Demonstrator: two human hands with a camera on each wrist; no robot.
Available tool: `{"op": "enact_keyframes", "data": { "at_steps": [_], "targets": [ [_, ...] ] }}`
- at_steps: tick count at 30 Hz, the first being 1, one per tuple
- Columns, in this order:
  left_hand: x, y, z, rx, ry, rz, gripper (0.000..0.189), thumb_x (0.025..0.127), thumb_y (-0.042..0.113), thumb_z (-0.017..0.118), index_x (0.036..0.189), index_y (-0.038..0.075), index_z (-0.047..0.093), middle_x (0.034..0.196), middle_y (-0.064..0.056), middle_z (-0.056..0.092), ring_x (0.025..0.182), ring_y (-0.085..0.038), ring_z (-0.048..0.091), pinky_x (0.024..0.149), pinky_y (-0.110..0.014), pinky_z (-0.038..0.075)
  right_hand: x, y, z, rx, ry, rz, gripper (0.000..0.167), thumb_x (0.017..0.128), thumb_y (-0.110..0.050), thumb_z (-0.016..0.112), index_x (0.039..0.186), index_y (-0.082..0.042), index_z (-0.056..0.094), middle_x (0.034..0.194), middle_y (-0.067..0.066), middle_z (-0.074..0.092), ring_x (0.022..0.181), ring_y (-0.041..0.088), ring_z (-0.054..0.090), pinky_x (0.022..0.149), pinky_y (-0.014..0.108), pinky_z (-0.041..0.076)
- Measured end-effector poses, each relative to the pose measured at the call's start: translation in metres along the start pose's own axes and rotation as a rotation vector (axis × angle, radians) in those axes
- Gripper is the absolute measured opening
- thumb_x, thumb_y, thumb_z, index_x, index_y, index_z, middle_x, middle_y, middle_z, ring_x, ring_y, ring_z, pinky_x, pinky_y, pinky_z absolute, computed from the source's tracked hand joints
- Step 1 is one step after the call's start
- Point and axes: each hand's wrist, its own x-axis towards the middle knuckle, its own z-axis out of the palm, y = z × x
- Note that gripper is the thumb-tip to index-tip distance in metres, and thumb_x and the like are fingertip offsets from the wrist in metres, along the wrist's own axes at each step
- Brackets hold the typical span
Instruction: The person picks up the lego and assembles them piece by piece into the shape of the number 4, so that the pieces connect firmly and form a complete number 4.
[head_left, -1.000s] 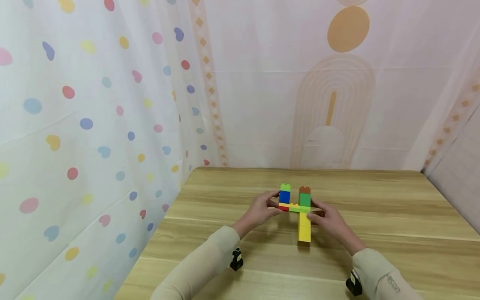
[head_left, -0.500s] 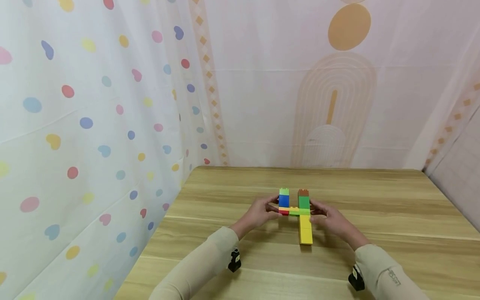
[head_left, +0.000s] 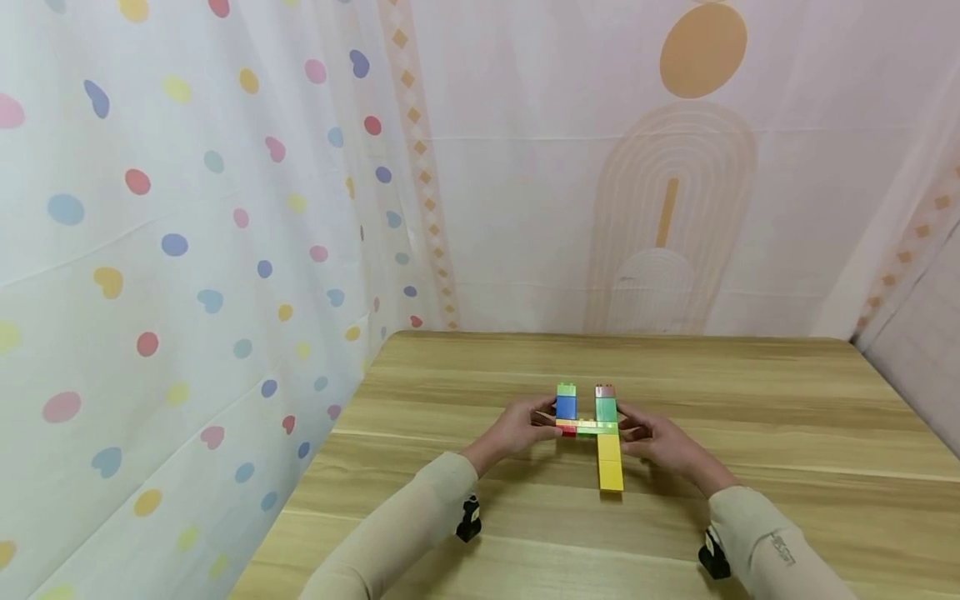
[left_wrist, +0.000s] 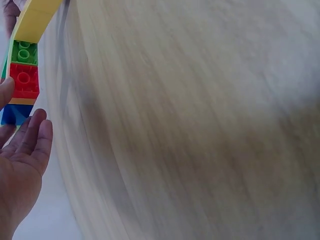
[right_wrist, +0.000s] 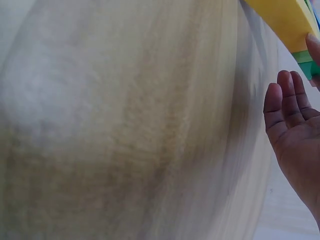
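A toy building-brick model (head_left: 610, 462) is held between my two hands above the table. Its left column has light green, blue, orange and red parts; the right one has brown and green parts above yellow bricks. An orange-and-green crosspiece joins them. My left hand (head_left: 519, 429) pinches the left column, its thumb near the red brick (left_wrist: 25, 80) in the left wrist view. On the opposite side, my right hand (head_left: 663, 440) grips the right column near the yellow and green bricks, its thumb touching the yellow part (right_wrist: 285, 22) in the right wrist view. The far-side fingertips are partly hidden.
A wood-grain table (head_left: 450, 375) lies beneath the hands. Behind it hangs a pale curtain (head_left: 525, 167) with arch patterns, and a dotted curtain (head_left: 187, 317) hangs at the left. Small black devices (head_left: 469, 518) sit at both wrists.
The brick model has come slightly lower in the head view, with its column tops dropping and appearing shorter. Both hands keep their hold, and the right hand has shifted a little.
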Motion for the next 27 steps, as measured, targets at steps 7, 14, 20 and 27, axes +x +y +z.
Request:
{"op": "enact_keyframes", "data": {
  "at_steps": [7,14,20,27],
  "targets": [
    [0.001,-0.006,0.002,0.032,-0.018,-0.036,0.051,0.094,0.013,0.070,0.142,0.005,0.053,0.121,-0.007,0.066,0.106,-0.019,0.063,0.091,-0.034,0.051,0.000,0.000,0.005,-0.088,-0.013,0.038,0.062,0.097,-0.012,0.064,0.149,0.007,0.035,0.133,0.029,0.052,0.120,0.044,0.051,0.096,0.056,0.044],
    [-0.005,-0.007,0.004,0.069,-0.022,-0.084,0.051,0.095,0.017,0.070,0.142,0.009,0.054,0.116,-0.004,0.067,0.104,-0.018,0.063,0.090,-0.036,0.052,0.001,-0.001,0.011,-0.144,0.016,0.114,0.058,0.098,-0.012,0.062,0.147,0.007,0.039,0.134,0.025,0.054,0.121,0.041,0.052,0.099,0.057,0.042],
    [-0.008,-0.013,-0.011,0.120,-0.014,-0.078,0.051,0.097,0.026,0.066,0.143,0.009,0.053,0.121,-0.007,0.065,0.110,-0.022,0.061,0.094,-0.041,0.049,-0.005,0.003,-0.003,-0.203,0.055,0.108,0.056,0.100,-0.013,0.059,0.147,0.010,0.037,0.133,0.028,0.054,0.121,0.045,0.052,0.095,0.055,0.046],
    [0.001,-0.018,-0.042,0.314,0.034,-0.008,0.050,0.099,0.021,0.063,0.142,-0.002,0.049,0.131,-0.020,0.058,0.119,-0.034,0.055,0.099,-0.048,0.045,-0.013,0.005,-0.032,-0.356,0.115,0.122,0.060,0.103,-0.021,0.054,0.147,0.013,0.033,0.138,0.037,0.044,0.121,0.052,0.050,0.093,0.060,0.045]
  ]
}}
